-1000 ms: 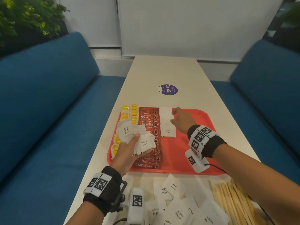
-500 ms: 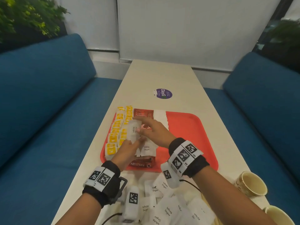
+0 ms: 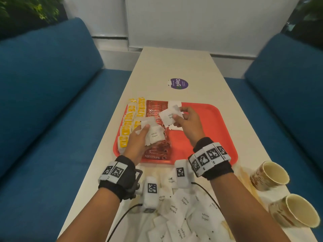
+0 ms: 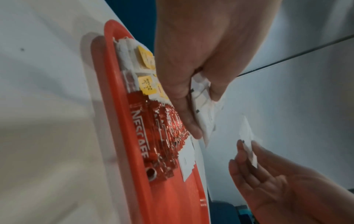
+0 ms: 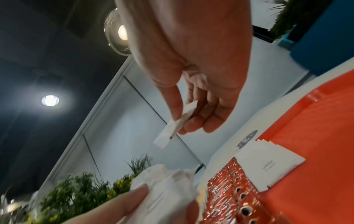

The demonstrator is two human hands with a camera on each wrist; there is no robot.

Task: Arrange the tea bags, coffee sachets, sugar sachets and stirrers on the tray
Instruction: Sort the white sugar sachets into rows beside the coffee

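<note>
- Tray point(image 3: 206, 119): smooth red plastic, slight sheen.
- Coffee sachets point(image 4: 153, 136): glossy, crinkled red foil.
- Sugar sachets point(image 3: 154, 135): matt white paper.
- Cups point(image 3: 269, 175) at 4 o'clock: matt paper.
- Table point(image 3: 174, 63): smooth, matt cream top.
- Sofa point(image 3: 43, 84): blue woven cloth.

A long pale bench point(image 3: 176, 63) carries a round purple sticker point(image 3: 178, 83) and, at its near right edge, two paper cups point(image 3: 283, 191) lying side by side, with blue sofas point(image 3: 45, 95) flanking it and green plants point(image 3: 29, 7) behind the left one.
</note>
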